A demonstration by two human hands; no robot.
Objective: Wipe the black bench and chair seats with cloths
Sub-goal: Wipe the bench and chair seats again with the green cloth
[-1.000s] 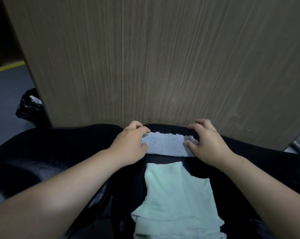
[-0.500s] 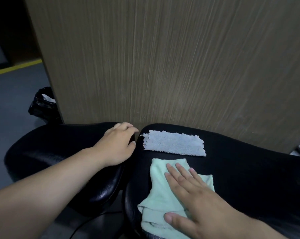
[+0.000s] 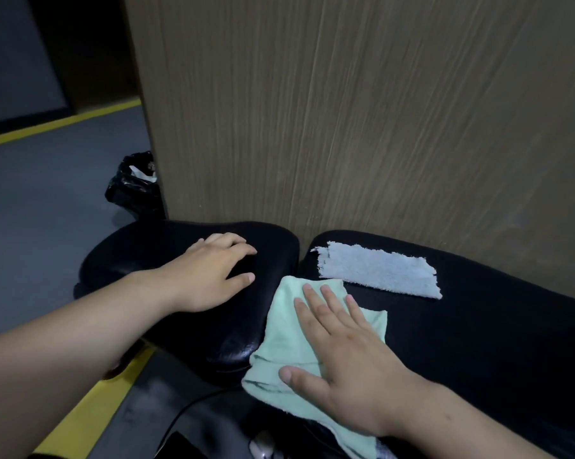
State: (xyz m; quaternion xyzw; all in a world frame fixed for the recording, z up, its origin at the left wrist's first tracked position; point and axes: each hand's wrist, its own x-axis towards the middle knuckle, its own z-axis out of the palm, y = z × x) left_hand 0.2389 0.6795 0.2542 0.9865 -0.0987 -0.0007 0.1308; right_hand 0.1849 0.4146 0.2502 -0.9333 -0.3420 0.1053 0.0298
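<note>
Slid forward since before, the right grip (image 3: 352,356), fingers flat and apart, is pressing the green cloth (image 3: 279,326) on the desk (image 3: 494,342) just beside the grey cloth (image 3: 378,273), while the left grip (image 3: 206,276), loose and empty, is resting on the seat (image 3: 140,250); even, overlapping strokes are looking best.

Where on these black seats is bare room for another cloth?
Free: the right seat, right of the green cloth and nearer than the grey cloth; the left seat, left of the left hand. Crowded: the seats' junction, under the right hand.
</note>
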